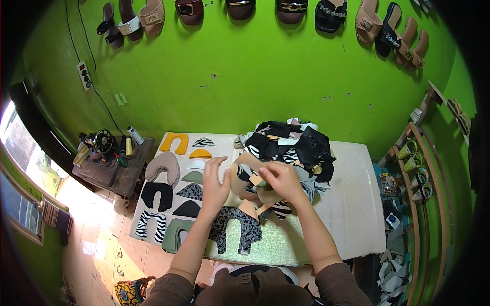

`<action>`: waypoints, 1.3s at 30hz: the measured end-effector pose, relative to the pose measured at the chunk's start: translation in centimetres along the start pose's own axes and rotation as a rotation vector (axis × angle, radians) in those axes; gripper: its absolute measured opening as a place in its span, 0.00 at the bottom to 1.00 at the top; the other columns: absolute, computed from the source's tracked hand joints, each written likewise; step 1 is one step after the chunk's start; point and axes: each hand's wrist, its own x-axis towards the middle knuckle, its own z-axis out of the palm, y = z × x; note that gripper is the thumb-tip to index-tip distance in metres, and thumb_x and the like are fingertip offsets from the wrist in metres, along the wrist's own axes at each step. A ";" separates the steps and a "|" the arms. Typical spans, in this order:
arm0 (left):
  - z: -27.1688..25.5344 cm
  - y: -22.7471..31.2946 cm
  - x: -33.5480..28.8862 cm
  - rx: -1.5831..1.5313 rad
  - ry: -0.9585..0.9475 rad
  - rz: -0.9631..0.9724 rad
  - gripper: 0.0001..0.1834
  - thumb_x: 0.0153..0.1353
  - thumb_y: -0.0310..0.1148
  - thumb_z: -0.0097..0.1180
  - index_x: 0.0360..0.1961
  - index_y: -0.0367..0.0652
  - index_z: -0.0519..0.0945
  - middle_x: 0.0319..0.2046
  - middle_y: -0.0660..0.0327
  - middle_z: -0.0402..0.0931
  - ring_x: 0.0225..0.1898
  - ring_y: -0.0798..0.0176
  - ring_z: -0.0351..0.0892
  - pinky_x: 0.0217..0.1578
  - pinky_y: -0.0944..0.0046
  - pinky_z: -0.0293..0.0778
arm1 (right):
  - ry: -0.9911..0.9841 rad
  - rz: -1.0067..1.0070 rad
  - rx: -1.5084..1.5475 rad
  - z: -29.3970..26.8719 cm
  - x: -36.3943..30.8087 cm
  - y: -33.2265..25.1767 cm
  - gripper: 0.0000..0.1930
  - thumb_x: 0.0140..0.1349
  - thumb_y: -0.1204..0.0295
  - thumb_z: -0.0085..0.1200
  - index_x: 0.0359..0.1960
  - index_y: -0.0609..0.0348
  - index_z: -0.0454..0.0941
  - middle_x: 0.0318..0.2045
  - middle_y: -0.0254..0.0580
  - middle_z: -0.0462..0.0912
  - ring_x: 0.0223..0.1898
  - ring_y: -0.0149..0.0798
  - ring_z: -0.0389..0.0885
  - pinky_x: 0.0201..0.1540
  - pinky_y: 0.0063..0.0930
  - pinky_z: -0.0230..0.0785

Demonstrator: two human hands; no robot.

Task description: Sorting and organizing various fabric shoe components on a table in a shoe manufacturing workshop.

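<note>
Above the middle of the table, my right hand is closed on a tan curved strip, pinched between thumb and fingers. To its left, my left hand is raised with fingers apart and holds nothing. Below them lies a black patterned U-shaped piece. Loose offcuts, including a tan scrap and a zebra-striped scrap, sit under and beside my right hand. Rows of cut pieces fill the table's left side: a yellow U-shape, a beige stack, a black U-shape, a zebra U-shape and several half-rounds.
A heap of mixed scraps covers the back middle of the pale table. At left stands a sewing machine on a small stand. A wooden rack with shoes runs along the right wall, scraps below. Sandals hang on the green wall.
</note>
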 end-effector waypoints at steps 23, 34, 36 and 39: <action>-3.7 -0.6 0.1 -0.630 -0.715 -0.441 0.16 0.65 0.39 0.43 0.34 0.37 0.76 0.27 0.66 0.75 0.28 0.75 0.70 0.33 0.73 0.68 | -0.431 0.001 0.138 1.3 -0.5 0.6 0.11 0.55 0.70 0.55 0.37 0.62 0.77 0.33 0.41 0.79 0.36 0.37 0.76 0.41 0.28 0.67; -2.8 -3.7 -1.0 -0.733 -0.303 -0.642 0.16 0.68 0.36 0.36 0.47 0.36 0.69 0.37 0.57 0.76 0.33 0.69 0.75 0.36 0.71 0.73 | -0.487 -0.265 -0.359 3.0 -3.0 2.4 0.09 0.49 0.71 0.51 0.34 0.52 0.79 0.28 0.39 0.77 0.42 0.42 0.73 0.51 0.39 0.61; -2.1 -4.1 -1.5 -0.763 -0.317 -0.637 0.16 0.68 0.36 0.36 0.48 0.36 0.69 0.37 0.57 0.76 0.33 0.69 0.75 0.36 0.71 0.73 | -0.480 -0.361 -0.551 4.4 -5.2 2.8 0.09 0.49 0.70 0.53 0.34 0.51 0.79 0.31 0.37 0.78 0.43 0.40 0.73 0.54 0.40 0.58; -1.2 -4.1 -2.0 -0.806 -0.355 -0.644 0.16 0.68 0.36 0.36 0.48 0.37 0.69 0.38 0.58 0.76 0.34 0.68 0.75 0.36 0.70 0.72 | -0.518 -0.438 -0.828 5.6 -7.0 4.4 0.09 0.49 0.69 0.53 0.33 0.50 0.79 0.34 0.33 0.78 0.44 0.37 0.72 0.61 0.45 0.47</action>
